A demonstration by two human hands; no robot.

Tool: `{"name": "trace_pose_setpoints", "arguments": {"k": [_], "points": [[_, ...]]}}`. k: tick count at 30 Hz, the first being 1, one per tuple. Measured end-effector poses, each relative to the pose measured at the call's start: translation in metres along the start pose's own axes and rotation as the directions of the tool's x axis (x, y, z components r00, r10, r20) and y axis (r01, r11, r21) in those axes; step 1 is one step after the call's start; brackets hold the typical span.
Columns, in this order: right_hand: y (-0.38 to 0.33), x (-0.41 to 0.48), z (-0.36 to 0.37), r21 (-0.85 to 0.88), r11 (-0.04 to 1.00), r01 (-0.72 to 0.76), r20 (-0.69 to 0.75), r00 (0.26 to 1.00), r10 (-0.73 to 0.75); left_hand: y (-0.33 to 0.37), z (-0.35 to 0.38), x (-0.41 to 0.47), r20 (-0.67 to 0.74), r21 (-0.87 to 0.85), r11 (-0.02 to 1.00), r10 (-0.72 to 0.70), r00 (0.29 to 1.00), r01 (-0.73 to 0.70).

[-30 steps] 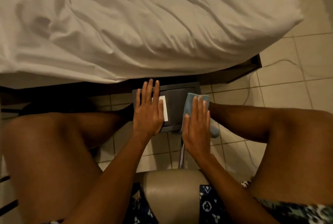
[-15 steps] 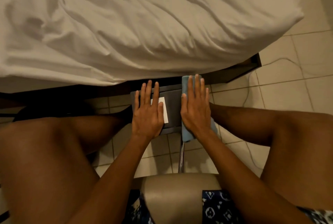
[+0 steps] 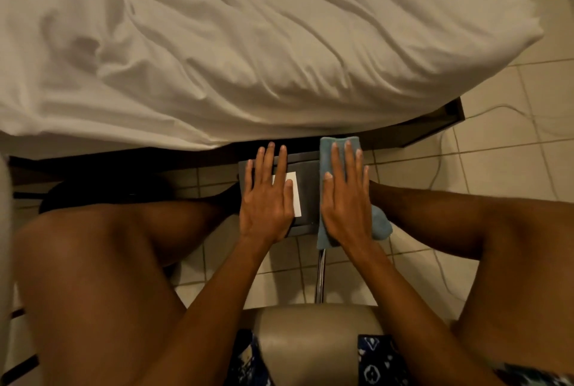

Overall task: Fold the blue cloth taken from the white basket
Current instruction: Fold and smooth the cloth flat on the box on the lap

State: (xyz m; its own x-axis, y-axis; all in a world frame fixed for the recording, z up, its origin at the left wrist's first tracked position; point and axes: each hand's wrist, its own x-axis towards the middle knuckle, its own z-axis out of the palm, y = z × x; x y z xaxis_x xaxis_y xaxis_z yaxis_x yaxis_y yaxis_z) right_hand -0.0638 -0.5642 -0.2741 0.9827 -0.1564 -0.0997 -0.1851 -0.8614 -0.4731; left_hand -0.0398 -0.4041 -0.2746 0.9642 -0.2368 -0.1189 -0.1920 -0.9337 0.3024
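Note:
The blue cloth (image 3: 326, 149) lies folded into a narrow strip on the right part of a small dark grey stand (image 3: 309, 187) between my knees. My right hand (image 3: 346, 199) presses flat on it, fingers straight and together, covering its middle; the cloth's far end and near corners stick out around the hand. My left hand (image 3: 267, 196) rests flat on the left part of the stand, partly over a white card (image 3: 297, 199). No white basket is in view.
A bed with a wrinkled white sheet (image 3: 248, 44) fills the upper half, its dark frame (image 3: 435, 125) just beyond the stand. A beige chair seat (image 3: 310, 342) and a chrome leg (image 3: 321, 274) lie below. A cable (image 3: 441, 149) runs over the tiled floor at right.
My right hand slid away from me along the blue cloth, toward the bed, and the cloth now lies as a longer flat strip. My left hand stayed flat on the stand.

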Motion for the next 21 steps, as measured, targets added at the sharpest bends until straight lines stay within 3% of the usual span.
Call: {"name": "trace_pose_setpoints", "arguments": {"k": [6, 12, 18, 21], "points": [[-0.008, 0.026, 0.003, -0.102, 0.994, -0.03, -0.036, 0.999, 0.027, -0.001, 0.002, 0.0, -0.008, -0.007, 1.0, -0.002, 1.0, 0.002], [-0.013, -0.027, 0.015, -0.13, 0.99, 0.047, -0.022, 0.998, -0.05, 0.001, 0.0, 0.0, -0.004, -0.001, 1.0, -0.005, 1.0, 0.005], [-0.026, 0.028, 0.011, -0.132, 0.991, 0.021, -0.018, 1.0, -0.024, -0.001, 0.003, -0.001, -0.003, 0.017, 1.0, -0.006, 1.0, 0.006], [-0.025, -0.012, 0.017, -0.112, 0.991, 0.069, 0.005, 0.998, -0.068, -0.001, 0.002, -0.001, 0.004, 0.019, 1.0, -0.002, 1.0, 0.002]]}}
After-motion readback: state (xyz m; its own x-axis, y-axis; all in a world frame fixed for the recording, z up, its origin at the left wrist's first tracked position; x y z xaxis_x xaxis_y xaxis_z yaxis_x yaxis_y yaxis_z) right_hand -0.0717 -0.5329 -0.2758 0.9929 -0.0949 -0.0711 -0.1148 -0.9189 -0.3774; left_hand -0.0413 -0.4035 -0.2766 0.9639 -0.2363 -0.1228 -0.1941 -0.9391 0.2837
